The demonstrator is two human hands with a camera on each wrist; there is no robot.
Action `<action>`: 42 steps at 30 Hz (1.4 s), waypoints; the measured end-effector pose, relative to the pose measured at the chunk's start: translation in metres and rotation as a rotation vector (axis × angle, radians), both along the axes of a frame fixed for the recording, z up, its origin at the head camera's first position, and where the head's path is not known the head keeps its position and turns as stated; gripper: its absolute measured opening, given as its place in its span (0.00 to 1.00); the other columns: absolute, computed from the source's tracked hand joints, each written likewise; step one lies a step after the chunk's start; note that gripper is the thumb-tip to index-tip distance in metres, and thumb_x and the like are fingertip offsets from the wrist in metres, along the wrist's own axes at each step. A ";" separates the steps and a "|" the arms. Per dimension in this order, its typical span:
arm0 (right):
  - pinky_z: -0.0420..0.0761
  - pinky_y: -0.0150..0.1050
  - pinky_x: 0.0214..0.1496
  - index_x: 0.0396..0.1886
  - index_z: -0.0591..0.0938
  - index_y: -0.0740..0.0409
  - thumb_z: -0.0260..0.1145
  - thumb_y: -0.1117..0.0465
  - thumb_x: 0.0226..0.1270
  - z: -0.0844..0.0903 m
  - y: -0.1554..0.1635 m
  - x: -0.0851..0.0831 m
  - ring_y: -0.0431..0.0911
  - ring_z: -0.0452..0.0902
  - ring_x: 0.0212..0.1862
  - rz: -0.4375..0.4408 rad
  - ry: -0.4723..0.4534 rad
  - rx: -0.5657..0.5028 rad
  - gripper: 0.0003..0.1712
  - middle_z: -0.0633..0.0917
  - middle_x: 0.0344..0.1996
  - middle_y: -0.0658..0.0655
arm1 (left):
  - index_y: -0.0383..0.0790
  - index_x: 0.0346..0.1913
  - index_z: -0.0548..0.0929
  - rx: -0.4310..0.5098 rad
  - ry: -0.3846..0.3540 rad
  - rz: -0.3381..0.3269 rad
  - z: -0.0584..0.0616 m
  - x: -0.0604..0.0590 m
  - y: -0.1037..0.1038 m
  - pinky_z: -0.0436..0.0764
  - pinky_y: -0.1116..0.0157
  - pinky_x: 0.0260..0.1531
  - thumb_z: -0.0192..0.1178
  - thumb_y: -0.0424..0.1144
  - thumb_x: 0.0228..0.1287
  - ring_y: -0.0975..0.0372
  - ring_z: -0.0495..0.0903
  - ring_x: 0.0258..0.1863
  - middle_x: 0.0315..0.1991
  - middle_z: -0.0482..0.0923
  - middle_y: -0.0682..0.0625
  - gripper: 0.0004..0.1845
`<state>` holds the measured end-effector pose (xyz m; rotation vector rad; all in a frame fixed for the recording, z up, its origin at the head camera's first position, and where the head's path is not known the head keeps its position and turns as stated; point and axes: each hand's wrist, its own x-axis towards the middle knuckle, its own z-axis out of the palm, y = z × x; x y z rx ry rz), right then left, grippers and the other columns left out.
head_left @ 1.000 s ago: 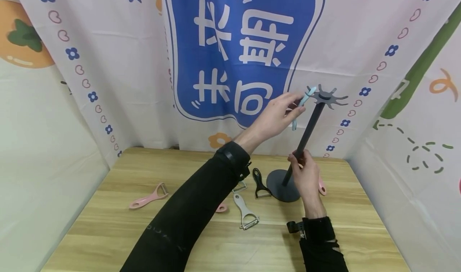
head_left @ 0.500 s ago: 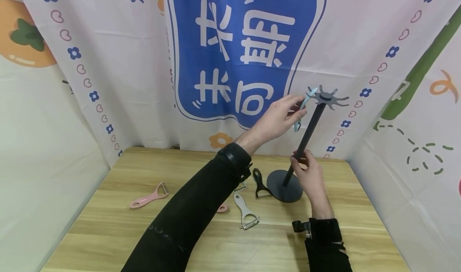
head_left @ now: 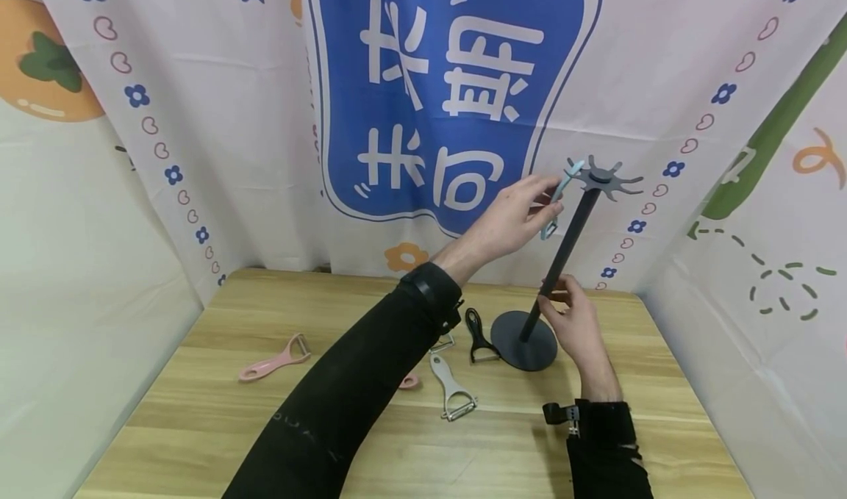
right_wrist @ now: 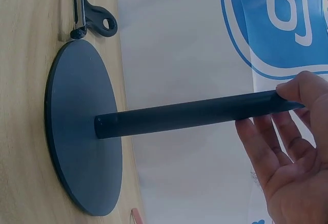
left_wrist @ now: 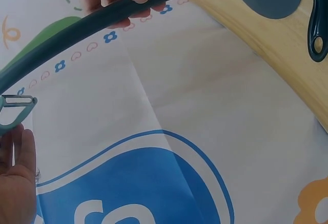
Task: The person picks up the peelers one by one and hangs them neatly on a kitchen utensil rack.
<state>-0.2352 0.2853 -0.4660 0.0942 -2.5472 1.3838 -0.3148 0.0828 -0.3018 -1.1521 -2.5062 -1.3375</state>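
My left hand [head_left: 506, 218] pinches a light blue vegetable peeler [head_left: 572, 173] beside the hooked top [head_left: 601, 178] of a dark grey stand. The peeler's handle end overlaps one hook in the head view; whether it is hung on it I cannot tell. Its bladed end [left_wrist: 18, 100] points down and shows in the left wrist view. Lower down, my right hand [head_left: 581, 328] holds the stand's pole [right_wrist: 179, 115] between thumb and fingers. The round base [head_left: 524, 352] rests on the wooden table.
A black peeler [head_left: 478, 334] lies against the base's left side, near a white peeler [head_left: 450, 387]. Farther left lies a pink peeler [head_left: 274, 361]. My left sleeve partly covers another pink handle [head_left: 409, 381] and a metal peeler head [head_left: 442, 343]. A printed curtain [head_left: 265, 153] hangs behind.
My right wrist and forearm have shifted rightward while the fingers stay at the pole. The blue peeler has turned slightly, showing more of its blade end. A pink handle behind my right hand is now hidden.
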 end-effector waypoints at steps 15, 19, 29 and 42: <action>0.88 0.66 0.71 0.76 0.81 0.61 0.67 0.64 0.90 0.001 -0.003 -0.001 0.69 0.87 0.73 -0.033 0.008 0.020 0.21 0.88 0.68 0.70 | 0.42 0.92 0.69 -0.001 -0.039 -0.003 -0.007 0.001 -0.005 0.83 0.68 0.83 0.58 0.42 0.96 0.53 0.82 0.83 0.81 0.78 0.43 0.31; 0.91 0.63 0.67 0.73 0.82 0.62 0.68 0.66 0.88 -0.002 -0.006 -0.003 0.69 0.89 0.70 -0.055 0.049 0.040 0.20 0.89 0.66 0.69 | 0.41 0.91 0.70 0.008 -0.035 -0.001 -0.008 0.001 -0.005 0.84 0.65 0.83 0.58 0.41 0.96 0.52 0.83 0.82 0.80 0.79 0.42 0.30; 0.90 0.54 0.62 0.73 0.82 0.63 0.68 0.68 0.88 -0.003 -0.008 -0.004 0.70 0.89 0.70 -0.068 0.076 0.054 0.20 0.87 0.68 0.70 | 0.44 0.91 0.72 0.011 -0.018 0.025 -0.018 0.000 -0.015 0.84 0.66 0.82 0.59 0.42 0.96 0.53 0.84 0.80 0.77 0.81 0.43 0.29; 0.83 0.31 0.52 0.73 0.82 0.64 0.68 0.69 0.88 -0.004 -0.006 -0.004 0.69 0.89 0.70 -0.066 0.089 0.067 0.20 0.87 0.67 0.70 | 0.45 0.92 0.70 -0.006 0.010 0.055 -0.032 0.003 -0.040 0.84 0.56 0.85 0.59 0.43 0.96 0.52 0.84 0.80 0.78 0.80 0.42 0.30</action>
